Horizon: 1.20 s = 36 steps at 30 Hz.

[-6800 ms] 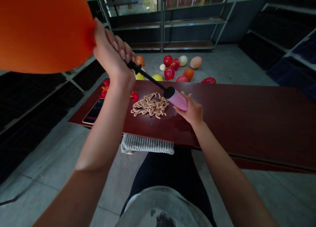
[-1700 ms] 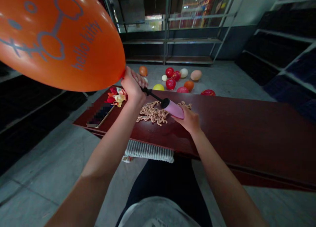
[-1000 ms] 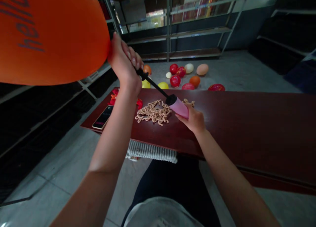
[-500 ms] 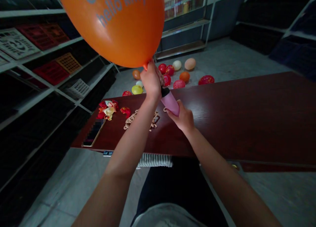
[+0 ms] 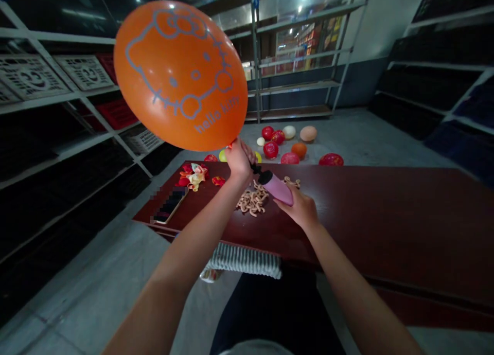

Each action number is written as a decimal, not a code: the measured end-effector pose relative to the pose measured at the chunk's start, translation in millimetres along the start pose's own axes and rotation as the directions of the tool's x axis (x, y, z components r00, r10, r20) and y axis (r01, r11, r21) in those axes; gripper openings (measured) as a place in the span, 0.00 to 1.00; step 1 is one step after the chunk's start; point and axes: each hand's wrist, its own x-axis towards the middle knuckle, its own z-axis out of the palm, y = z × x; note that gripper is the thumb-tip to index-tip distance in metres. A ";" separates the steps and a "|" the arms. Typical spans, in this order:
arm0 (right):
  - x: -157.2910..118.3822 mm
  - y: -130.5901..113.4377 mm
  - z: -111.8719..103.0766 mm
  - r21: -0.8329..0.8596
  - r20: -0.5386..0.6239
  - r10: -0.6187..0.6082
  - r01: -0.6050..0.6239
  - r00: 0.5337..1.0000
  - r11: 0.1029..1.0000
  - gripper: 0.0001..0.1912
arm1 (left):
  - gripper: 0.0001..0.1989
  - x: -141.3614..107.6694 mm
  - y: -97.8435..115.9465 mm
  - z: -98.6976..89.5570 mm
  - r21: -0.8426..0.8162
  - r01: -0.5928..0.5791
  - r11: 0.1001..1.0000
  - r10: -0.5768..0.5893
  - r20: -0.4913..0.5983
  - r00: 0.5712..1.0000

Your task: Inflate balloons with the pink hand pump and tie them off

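Note:
A large inflated orange balloon [image 5: 173, 82] with a grey cat drawing and "hello kitty" lettering rises at the upper left. My left hand [image 5: 238, 159] is closed around its neck, where the black front end of a pump also goes in; the nozzle is hidden by my fingers. My right hand [image 5: 303, 207] grips the pink body of the hand balloon pump [image 5: 278, 188]. A black rod shows between the pump's pink body and my left hand. Below the pump, a pile of beige curled pieces [image 5: 252, 200] lies on the dark red table [image 5: 370, 211].
Uninflated balloons [image 5: 195, 176] lie at the table's left, by a phone [image 5: 172, 206]. Inflated balloons [image 5: 270, 149] rest on the floor beyond the table. Shelves with crates [image 5: 83, 72] line the left, and a metal rack [image 5: 297, 85] stands behind. Striped grey fabric [image 5: 245, 260] sits under the front edge.
The view has tilted up, so more of the balloon shows. The pink pump body has moved away from my left hand, exposing the black rod. Both hands keep their grip.

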 end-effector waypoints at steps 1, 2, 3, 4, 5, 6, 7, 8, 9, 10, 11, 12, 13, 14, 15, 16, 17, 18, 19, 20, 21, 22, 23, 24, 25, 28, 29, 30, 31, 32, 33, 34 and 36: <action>-1.0 0.3 0.3 -0.018 0.003 -0.025 0.025 1.000 1.000 0.28 | 0.25 1.0 6.1 -6.0 -0.015 -0.010 1.000 0.010 -0.019 1.000; -1.9 0.6 0.7 -0.036 0.007 -0.049 0.049 0.999 0.998 0.28 | 0.25 2.7 11.8 -12.7 -0.029 -0.025 0.999 0.024 -0.042 0.999; -2.8 0.8 0.9 -0.052 0.013 -0.074 0.075 0.997 0.996 0.27 | 0.25 4.8 16.9 -20.1 -0.042 -0.042 0.998 0.040 -0.063 0.997; -3.5 1.0 1.0 -0.069 0.014 -0.097 0.098 0.995 0.993 0.27 | 0.25 7.2 21.6 -28.0 -0.056 -0.058 0.997 0.054 -0.083 0.995; -4.1 1.2 1.0 -0.083 0.016 -0.118 0.119 0.993 0.989 0.26 | 0.25 9.8 25.9 -36.4 -0.071 -0.070 0.995 0.063 -0.101 0.993; -4.5 1.5 0.9 -0.096 0.024 -0.135 0.137 0.991 0.986 0.26 | 0.26 12.5 30.3 -44.9 -0.086 -0.079 0.993 0.069 -0.117 0.991; -4.8 1.7 0.7 -0.108 0.037 -0.149 0.153 0.988 0.982 0.26 | 0.26 14.9 34.9 -53.5 -0.100 -0.085 0.991 0.072 -0.129 0.989; -4.9 2.1 0.6 -0.118 0.057 -0.161 0.167 0.985 0.979 0.26 | 0.26 17.1 39.9 -61.8 -0.113 -0.087 0.990 0.072 -0.136 0.988; -5.0 2.4 0.5 -0.128 0.076 -0.173 0.181 0.982 0.975 0.25 | 0.26 18.9 45.4 -69.6 -0.123 -0.089 0.988 0.071 -0.143 0.987; -5.1 2.8 0.7 -0.135 0.089 -0.185 0.196 0.979 0.971 0.25 | 0.26 20.2 51.4 -76.6 -0.130 -0.092 0.987 0.072 -0.153 0.986; -5.2 3.0 1.0 -0.141 0.094 -0.197 0.209 0.976 0.968 0.25 | 0.25 21.1 57.9 -82.8 -0.135 -0.100 0.986 0.076 -0.169 0.983; -5.3 3.1 1.6 -0.143 0.092 -0.209 0.221 0.974 0.965 0.25 | 0.25 21.7 64.5 -87.8 -0.139 -0.103 0.985 0.076 -0.188 0.979; -5.5 3.0 2.3 -0.143 0.089 -0.219 0.230 0.972 0.963 0.25 | 0.25 22.0 71.0 -91.6 -0.143 -0.102 0.984 0.072 -0.203 0.976; -5.6 2.6 3.1 -0.139 0.088 -0.224 0.235 0.971 0.962 0.25 | 0.25 22.2 76.9 -94.0 -0.144 -0.102 0.984 0.069 -0.219 0.973; -5.7 1.9 3.9 -0.133 0.090 -0.224 0.235 0.970 0.963 0.25 | 0.26 22.2 81.8 -94.8 -0.141 -0.097 0.985 0.064 -0.225 0.972; -5.7 1.0 4.5 -0.127 0.095 -0.219 0.230 0.971 0.965 0.25 | 0.26 22.0 85.6 -94.1 -0.136 -0.093 0.986 0.061 -0.223 0.973; -5.7 0.1 4.8 -0.119 0.098 -0.210 0.221 0.973 0.968 0.24 | 0.26 21.7 87.9 -91.6 -0.129 -0.094 0.987 0.065 -0.215 0.975; -5.5 -0.7 4.7 -0.110 0.096 -0.201 0.211 0.975 0.971 0.24 | 0.27 21.4 88.8 -87.3 -0.121 -0.103 0.987 0.077 -0.204 0.976; -5.4 -1.3 4.3 -0.102 0.087 -0.191 0.199 0.978 0.975 0.23 | 0.27 20.9 88.3 -81.4 -0.114 -0.119 0.986 0.096 -0.190 0.977; -5.2 -1.5 3.5 -0.094 0.071 -0.183 0.189 0.981 0.977 0.22 | 0.27 20.5 86.7 -73.9 -0.109 -0.133 0.985 0.113 -0.172 0.979; -5.0 -1.3 2.6 -0.085 0.054 -0.174 0.178 0.983 0.980 0.22 | 0.27 20.0 84.3 -65.2 -0.106 -0.146 0.984 0.129 -0.151 0.980; -4.8 -0.8 1.5 -0.076 0.037 -0.164 0.166 0.986 0.983 0.22 | 0.27 19.7 81.4 -55.5 -0.104 -0.158 0.982 0.144 -0.132 0.981; -4.7 -0.1 0.5 -0.065 0.022 -0.151 0.153 0.988 0.986 0.21 | 0.27 19.6 78.2 -45.1 -0.101 -0.166 0.981 0.155 -0.111 0.982; -4.6 0.7 -0.3 -0.052 0.010 -0.135 0.135 0.991 0.989 0.22 | 0.27 19.8 74.9 -34.4 -0.097 -0.172 0.980 0.164 -0.090 0.982; -4.4 1.4 -0.9 -0.038 0.001 -0.114 0.114 0.993 0.993 0.22 | 0.27 20.3 71.3 -23.7 -0.090 -0.176 0.980 0.170 -0.069 0.983; -3.7 2.7 -1.3 0.005 -0.033 -0.033 0.034 0.999 0.999 0.24 | 0.27 23.2 57.6 5.2 -0.051 -0.176 0.983 0.176 0.003 0.984; -3.3 2.8 -1.2 0.016 -0.044 -0.007 0.007 0.999 1.000 0.25 | 0.27 24.1 51.0 13.2 -0.034 -0.172 0.984 0.173 0.030 0.984; -2.9 2.8 -1.1 0.026 -0.052 0.019 -0.018 0.998 1.000 0.25 | 0.28 24.7 42.9 20.2 -0.018 -0.165 0.986 0.165 0.057 0.985; -2.5 2.7 -0.9 0.037 -0.057 0.042 -0.040 0.997 0.999 0.24 | 0.28 24.9 33.3 26.1 -0.006 -0.154 0.988 0.154 0.080 0.985; -2.2 2.6 -0.7 0.047 -0.060 0.064 -0.061 0.996 0.997 0.24 | 0.27 24.4 22.3 30.9 0.004 -0.140 0.990 0.139 0.098 0.985; -2.0 2.4 -0.6 0.053 -0.061 0.088 -0.085 0.994 0.995 0.24 | 0.27 23.1 10.2 34.8 0.013 -0.121 0.993 0.118 0.111 0.987; -1.7 2.4 -0.4 0.055 -0.058 0.112 -0.109 0.992 0.992 0.24 | 0.27 21.2 -2.7 37.7 0.023 -0.096 0.995 0.093 0.117 0.989; -1.4 2.2 -0.2 0.046 -0.049 0.175 -0.173 0.983 0.984 0.25 | 0.26 16.2 -28.1 41.5 0.049 -0.038 0.998 0.032 0.119 0.992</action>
